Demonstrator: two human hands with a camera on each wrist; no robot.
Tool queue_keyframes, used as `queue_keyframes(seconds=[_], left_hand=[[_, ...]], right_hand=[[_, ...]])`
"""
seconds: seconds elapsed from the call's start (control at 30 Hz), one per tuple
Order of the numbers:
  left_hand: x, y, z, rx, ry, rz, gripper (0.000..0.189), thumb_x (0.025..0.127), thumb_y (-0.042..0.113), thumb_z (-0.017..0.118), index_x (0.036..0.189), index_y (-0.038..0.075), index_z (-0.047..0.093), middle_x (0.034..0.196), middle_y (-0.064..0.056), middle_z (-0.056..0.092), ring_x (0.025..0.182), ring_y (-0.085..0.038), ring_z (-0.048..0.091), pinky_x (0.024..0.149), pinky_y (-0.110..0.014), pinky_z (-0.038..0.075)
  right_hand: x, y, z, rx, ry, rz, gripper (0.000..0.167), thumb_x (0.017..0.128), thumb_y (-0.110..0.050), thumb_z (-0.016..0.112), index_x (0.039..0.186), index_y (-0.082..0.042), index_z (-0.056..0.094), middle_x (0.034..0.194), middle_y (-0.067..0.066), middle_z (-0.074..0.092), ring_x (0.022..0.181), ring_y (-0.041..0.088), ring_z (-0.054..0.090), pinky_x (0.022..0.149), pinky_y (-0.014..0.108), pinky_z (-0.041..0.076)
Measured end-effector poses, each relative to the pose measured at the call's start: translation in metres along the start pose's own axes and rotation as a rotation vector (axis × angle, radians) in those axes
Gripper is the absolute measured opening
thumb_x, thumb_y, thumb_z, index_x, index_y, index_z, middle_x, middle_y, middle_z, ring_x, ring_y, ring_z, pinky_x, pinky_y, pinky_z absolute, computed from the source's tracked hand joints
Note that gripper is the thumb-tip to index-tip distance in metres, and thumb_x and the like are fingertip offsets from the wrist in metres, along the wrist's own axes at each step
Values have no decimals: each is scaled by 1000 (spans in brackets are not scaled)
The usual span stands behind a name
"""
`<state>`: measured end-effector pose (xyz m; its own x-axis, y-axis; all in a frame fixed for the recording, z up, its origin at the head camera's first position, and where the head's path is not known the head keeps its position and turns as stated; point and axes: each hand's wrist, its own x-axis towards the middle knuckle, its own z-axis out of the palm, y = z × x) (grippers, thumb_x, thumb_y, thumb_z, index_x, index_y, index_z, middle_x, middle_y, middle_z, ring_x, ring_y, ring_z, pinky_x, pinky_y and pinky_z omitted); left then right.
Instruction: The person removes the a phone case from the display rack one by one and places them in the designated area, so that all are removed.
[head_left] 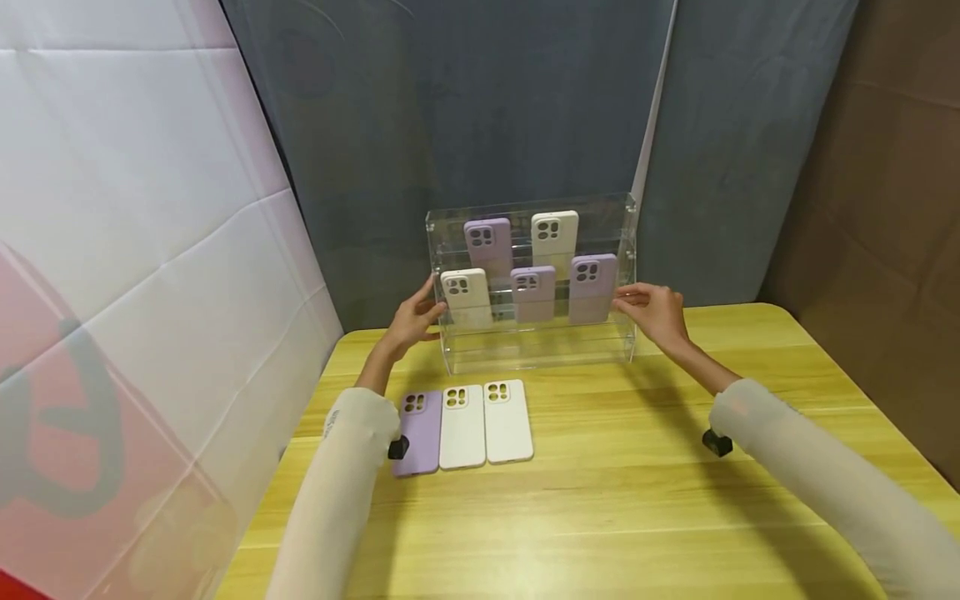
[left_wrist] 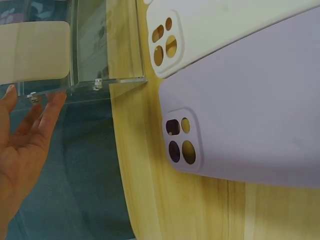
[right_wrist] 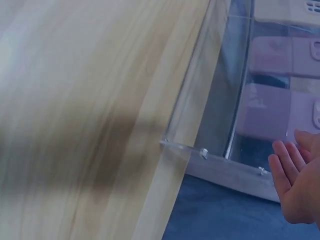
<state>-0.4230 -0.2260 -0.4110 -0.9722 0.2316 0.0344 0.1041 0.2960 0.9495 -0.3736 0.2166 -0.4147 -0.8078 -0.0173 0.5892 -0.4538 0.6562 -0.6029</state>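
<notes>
A clear acrylic display stand [head_left: 585,354] stands at the back of the table, with several phone cases on its tiers. My left hand [head_left: 408,323] is at the stand's left side, fingers extended along the side panel and thumb near a white case [head_left: 467,287]. On the opposite side, fairly straight fingers of my right hand [head_left: 658,315] touch the right side panel, thumb close to a purple case [head_left: 592,287]. Another purple case [head_left: 533,296] fills the front row's middle. Behind are a purple case [head_left: 487,242] and a white case [head_left: 555,233].
On the wooden table [head_left: 600,500] in front of the stand, a purple case [head_left: 422,433] and two white cases, one [head_left: 462,433] beside the other [head_left: 508,429], lie side by side. A grey curtain [head_left: 525,100] hangs behind; a white fabric wall [head_left: 150,167] rises at left.
</notes>
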Motion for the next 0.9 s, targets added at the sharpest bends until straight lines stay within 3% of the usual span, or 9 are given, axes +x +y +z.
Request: queue_keyframes(seconds=[0.07, 0.13, 0.23, 0.37, 0.67, 0.9], left_hand=[[0, 0, 0, 3, 5, -2, 72, 109, 22, 56, 166, 41, 15, 163, -27, 33, 148, -40, 40, 100, -60, 54], [0, -1, -1, 5, 10, -3, 72, 109, 22, 56, 166, 41, 15, 164, -26, 32, 148, -40, 39, 100, -59, 54], [-1, -1, 0, 7, 13, 0, 72, 110, 22, 55, 166, 40, 15, 163, -27, 32, 148, -40, 39, 100, -59, 54], [-2, 0, 1, 5, 12, 9, 71, 110, 21, 55, 166, 38, 15, 163, -27, 34, 148, -40, 40, 99, -58, 55], [-4, 4, 2, 4, 10, -1, 71, 110, 21, 53, 166, 39, 13, 164, -27, 31, 147, -40, 40, 99, -57, 56], [-4, 2, 4, 2, 16, -6, 70, 110, 23, 53, 166, 40, 15, 163, -25, 34, 148, -39, 39, 99, -57, 56]], right_hand=[[4, -1, -3, 6, 18, 12, 26, 92, -7, 80, 114, 6, 77, 99, 23, 77, 87, 42, 75, 96, 51, 51], [8, -3, -5, 10, 31, 22, 27, 93, -8, 80, 116, 6, 76, 101, 23, 77, 88, 42, 75, 93, 46, 53], [14, -6, -8, 14, 51, 24, 29, 92, -7, 81, 117, 6, 76, 103, 23, 76, 89, 41, 76, 79, 24, 54], [22, -10, -10, 30, 67, 8, 34, 91, -6, 81, 123, 4, 74, 106, 23, 76, 91, 40, 76, 62, 1, 42], [34, -14, -8, 57, 37, -35, 43, 94, -4, 78, 135, 0, 68, 112, 25, 74, 99, 40, 74, 60, -2, 41], [37, -14, -3, 64, 41, -17, 39, 94, -4, 77, 132, 0, 70, 110, 25, 74, 101, 40, 74, 60, -1, 40]])
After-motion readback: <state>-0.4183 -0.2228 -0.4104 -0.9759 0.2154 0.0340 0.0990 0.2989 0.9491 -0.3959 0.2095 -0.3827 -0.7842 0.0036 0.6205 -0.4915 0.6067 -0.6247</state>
